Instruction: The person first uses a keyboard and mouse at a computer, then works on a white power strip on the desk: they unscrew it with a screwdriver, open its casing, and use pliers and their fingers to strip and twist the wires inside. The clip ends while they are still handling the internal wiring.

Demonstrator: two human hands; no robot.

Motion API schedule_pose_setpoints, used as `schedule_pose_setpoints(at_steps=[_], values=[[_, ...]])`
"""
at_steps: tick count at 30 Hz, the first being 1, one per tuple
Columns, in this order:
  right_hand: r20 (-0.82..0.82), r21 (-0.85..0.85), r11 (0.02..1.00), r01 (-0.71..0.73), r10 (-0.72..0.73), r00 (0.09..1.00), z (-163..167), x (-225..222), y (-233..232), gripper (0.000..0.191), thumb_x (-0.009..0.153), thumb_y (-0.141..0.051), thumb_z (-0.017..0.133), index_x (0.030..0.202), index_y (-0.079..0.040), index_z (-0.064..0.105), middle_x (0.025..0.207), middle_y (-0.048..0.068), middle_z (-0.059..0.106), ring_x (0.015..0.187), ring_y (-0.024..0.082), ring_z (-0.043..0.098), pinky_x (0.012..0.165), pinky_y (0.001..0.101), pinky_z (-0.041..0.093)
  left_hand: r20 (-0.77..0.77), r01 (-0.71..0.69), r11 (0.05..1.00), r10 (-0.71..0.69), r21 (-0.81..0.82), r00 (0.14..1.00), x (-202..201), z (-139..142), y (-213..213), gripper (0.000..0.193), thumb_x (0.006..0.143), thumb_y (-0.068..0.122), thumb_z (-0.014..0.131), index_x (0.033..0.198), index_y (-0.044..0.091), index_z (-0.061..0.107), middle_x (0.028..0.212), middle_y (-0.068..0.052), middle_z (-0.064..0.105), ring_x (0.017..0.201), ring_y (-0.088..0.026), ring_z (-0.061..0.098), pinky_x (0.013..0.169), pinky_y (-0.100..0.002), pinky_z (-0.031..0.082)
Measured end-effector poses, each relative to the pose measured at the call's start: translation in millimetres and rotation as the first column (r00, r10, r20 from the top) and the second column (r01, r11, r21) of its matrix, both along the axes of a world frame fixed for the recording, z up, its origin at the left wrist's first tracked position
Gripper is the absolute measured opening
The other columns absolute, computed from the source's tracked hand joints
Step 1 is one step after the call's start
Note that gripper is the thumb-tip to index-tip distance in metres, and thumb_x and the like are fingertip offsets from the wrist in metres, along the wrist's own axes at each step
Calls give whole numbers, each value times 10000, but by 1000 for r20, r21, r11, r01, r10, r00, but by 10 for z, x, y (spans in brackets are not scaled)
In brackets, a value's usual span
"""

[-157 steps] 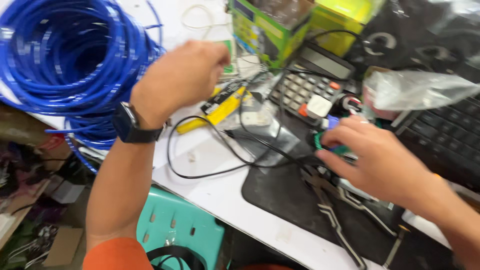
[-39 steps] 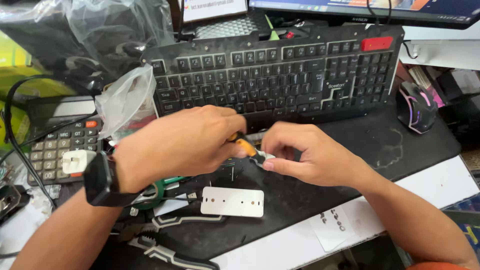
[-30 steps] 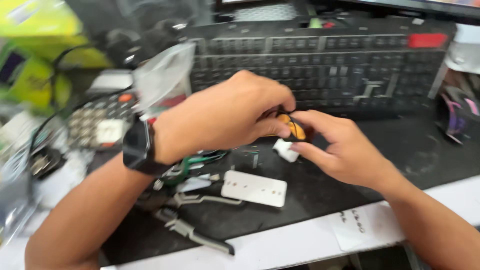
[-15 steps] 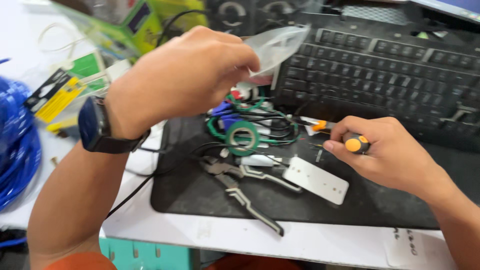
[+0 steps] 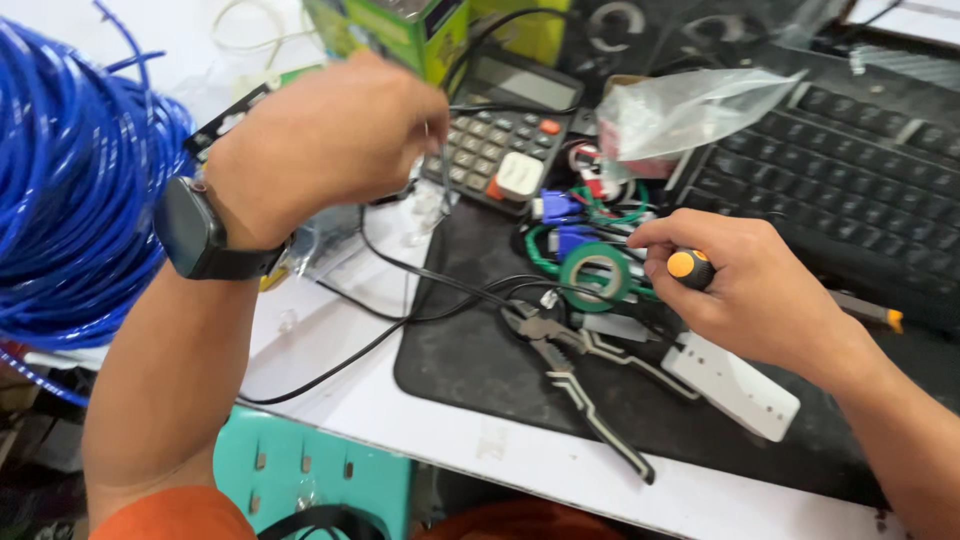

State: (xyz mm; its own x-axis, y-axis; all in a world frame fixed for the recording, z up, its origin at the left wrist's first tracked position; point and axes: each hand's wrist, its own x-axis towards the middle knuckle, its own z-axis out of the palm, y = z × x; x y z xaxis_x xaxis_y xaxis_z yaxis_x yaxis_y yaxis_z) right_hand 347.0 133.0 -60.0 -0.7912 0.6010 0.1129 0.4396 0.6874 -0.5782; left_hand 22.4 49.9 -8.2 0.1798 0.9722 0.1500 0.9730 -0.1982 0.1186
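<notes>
By our left hand (image 5: 325,135) we see a bright blue cable coil (image 5: 70,190), a black wristwatch (image 5: 195,232) and a dark grey calculator (image 5: 505,125) with one orange key. Our right hand (image 5: 745,285) grips an orange-capped black screwdriver handle (image 5: 685,267); beside it lie green tape (image 5: 598,275), black-and-grey pliers (image 5: 570,365) and a white plate (image 5: 735,385) on a black mat (image 5: 470,350).

The left hand (image 5: 325,135) has moved from the right hand (image 5: 745,290) toward the calculator (image 5: 505,130).

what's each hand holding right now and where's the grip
The right hand grips a screwdriver by its orange-capped handle. The left hand is closed by the calculator; what it holds cannot be told.
</notes>
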Motion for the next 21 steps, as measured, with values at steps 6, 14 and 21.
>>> schedule_pose_setpoints(at_steps=[6,14,21], values=[[8,49,979,-199,199,980,-47,-495,-75,228,807,-132,766,1026,-77,733,882,80,729,799,264,718,690,358,559,43,-88,988,94,-129,995,-224,-67,-252,171,928,190,629,1027,112,744,921,-175,720,882,-413,673,730,-520,535],[104,147,862,-486,475,874,-82,-1309,-284,544,605,72,657,1129,-65,704,1209,90,698,1001,358,682,807,448,543,154,50,990,-71,133,986,-630,-55,-529,138,935,96,611,998,17,705,960,-191,729,934,-416,680,795,-501,524],[311,119,844,-523,469,827,-83,-1792,-153,529,701,-17,691,1221,-114,678,1236,84,690,1021,353,679,848,445,539,211,63,996,-74,57,975,-643,-146,-654,136,929,120,617,986,20,689,939,-181,721,893,-417,670,761,-504,511]])
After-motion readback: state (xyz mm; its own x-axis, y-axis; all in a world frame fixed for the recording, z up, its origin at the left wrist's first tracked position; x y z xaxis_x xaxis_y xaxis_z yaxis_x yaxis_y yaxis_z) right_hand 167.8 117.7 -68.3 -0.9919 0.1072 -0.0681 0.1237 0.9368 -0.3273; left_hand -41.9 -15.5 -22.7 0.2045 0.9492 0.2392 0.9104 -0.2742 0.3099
